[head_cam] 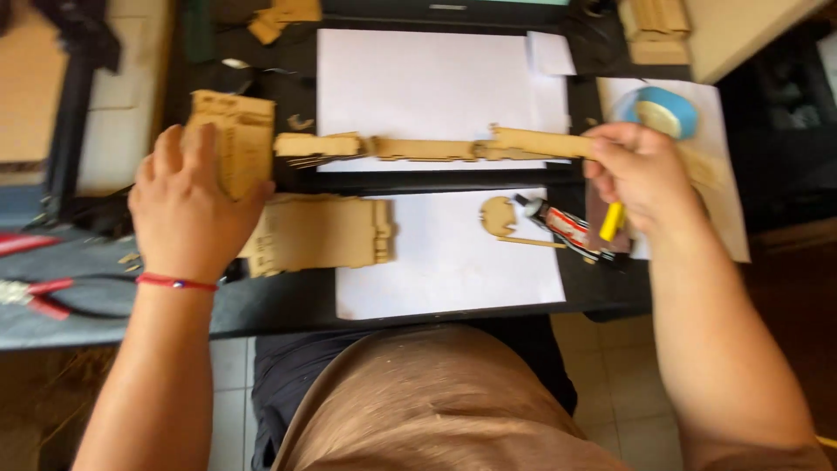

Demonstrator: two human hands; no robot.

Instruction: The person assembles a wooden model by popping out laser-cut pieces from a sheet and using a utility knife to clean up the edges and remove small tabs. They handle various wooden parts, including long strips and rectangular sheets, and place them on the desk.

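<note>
My right hand [639, 174] grips the right end of a long, thin laser-cut wooden strip [436, 146] that stretches leftward over a white sheet of paper [418, 78]. My left hand [187, 205] rests on a small wooden block-like assembly [235, 139] at the left of the dark table. Just below it lies a flat cut wooden panel [318, 231]. A small round wooden piece [499, 216] sits on a second white sheet [445, 262]. A glue tube with a yellow cap [571, 228] lies under my right hand.
A blue tape roll [663, 109] sits on paper at the right. Red-handled pliers [39, 296] lie at the left table edge. More wooden parts [654, 26] are stacked at the back, beside a dark stand [74, 105] on the left.
</note>
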